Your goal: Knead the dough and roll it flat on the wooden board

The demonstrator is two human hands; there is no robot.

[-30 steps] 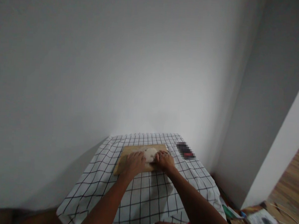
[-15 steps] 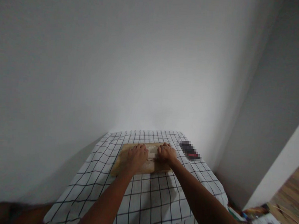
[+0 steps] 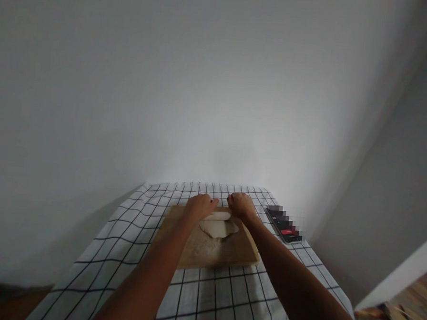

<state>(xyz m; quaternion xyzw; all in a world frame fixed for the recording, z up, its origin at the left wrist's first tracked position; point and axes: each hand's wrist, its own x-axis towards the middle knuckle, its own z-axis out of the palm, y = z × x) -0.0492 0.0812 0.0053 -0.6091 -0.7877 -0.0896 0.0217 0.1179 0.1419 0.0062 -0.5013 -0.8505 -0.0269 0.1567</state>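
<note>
Evidently, the dough [image 3: 219, 230] is already flattened into a sheet on the wooden board [image 3: 237, 255], which rests on the cloth-covered bench [image 3: 99, 259]. Its outline remains uneven, so the rolling looks only partly done; whatever lies beneath the rolling pin [image 3: 216, 216] is hidden. The left hand [image 3: 199, 206] and right hand [image 3: 242, 207] are at opposite ends of the pin, fingers bent; whether they clamp it, I cannot tell.
</note>
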